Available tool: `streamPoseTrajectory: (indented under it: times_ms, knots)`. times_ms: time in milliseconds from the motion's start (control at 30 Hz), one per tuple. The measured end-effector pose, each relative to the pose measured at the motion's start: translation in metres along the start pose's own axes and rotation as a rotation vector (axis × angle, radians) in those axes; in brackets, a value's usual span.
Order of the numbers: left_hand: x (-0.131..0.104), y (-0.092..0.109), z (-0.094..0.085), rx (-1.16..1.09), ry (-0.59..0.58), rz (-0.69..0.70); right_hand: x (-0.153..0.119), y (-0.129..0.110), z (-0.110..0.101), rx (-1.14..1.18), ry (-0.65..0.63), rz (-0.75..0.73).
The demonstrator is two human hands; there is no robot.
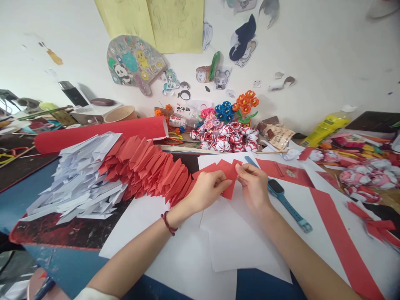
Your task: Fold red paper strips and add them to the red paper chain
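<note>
Between my hands is a small piece of red paper (230, 191), above white sheets. My left hand (206, 189) has its fingers curled on the paper's left side, and a dark red cord bracelet circles that wrist. At the upper right corner, my right hand (255, 185) pinches the paper between thumb and fingers. More red paper (204, 170) lies just behind my left hand. Left of it stretches a long row of folded red paper pieces (150, 166), joining a heap of folded white paper pieces (84, 175).
White sheets (246, 250) cover the table front. A blue smartwatch (289, 204) lies beside my right wrist, with a red paper strip (340, 237) farther right. Behind are a red roll (103, 135), red-and-white paper flowers (228, 137) and a yellow bottle (328, 125).
</note>
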State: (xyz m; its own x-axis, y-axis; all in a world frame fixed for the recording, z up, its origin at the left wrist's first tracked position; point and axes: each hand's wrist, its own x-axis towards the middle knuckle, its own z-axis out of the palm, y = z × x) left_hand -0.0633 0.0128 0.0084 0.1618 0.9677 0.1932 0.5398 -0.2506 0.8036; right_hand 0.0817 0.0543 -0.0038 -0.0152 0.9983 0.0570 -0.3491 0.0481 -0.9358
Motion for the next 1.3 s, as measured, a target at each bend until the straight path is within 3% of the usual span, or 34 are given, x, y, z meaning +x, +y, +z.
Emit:
streamPoseTrajectory:
  times_ms: [267, 367, 500, 667, 800, 967, 1067, 1300]
  knots:
    - [-0.002, 0.000, 0.003, -0.133, -0.090, -0.041, 0.009, 0.001, -0.008, 0.108, 0.089, 0.016]
    - [-0.003, 0.002, 0.002, -0.120, -0.050, -0.025, 0.010, 0.000, -0.009, 0.143, 0.094, 0.032]
    - [-0.002, 0.001, 0.000, -0.287, -0.022, -0.033, 0.009, -0.006, -0.006, 0.156, -0.078, 0.044]
    - [0.000, -0.005, 0.001, -0.545, -0.084, -0.048, 0.005, -0.014, -0.004, 0.107, -0.308, 0.095]
    - [-0.002, -0.002, 0.002, -0.507, -0.125, -0.040, 0.003, -0.015, -0.005, 0.044, -0.371, 0.106]
    - [-0.005, 0.008, -0.003, -0.155, 0.117, -0.041, 0.006, -0.010, -0.007, -0.062, -0.342, 0.022]
    - [-0.005, 0.009, -0.006, -0.091, 0.257, -0.040, 0.006, -0.007, -0.006, -0.203, -0.352, -0.044]
    - [-0.003, 0.008, -0.012, -0.090, 0.347, -0.040, 0.002, -0.007, -0.001, -0.362, -0.371, -0.087]
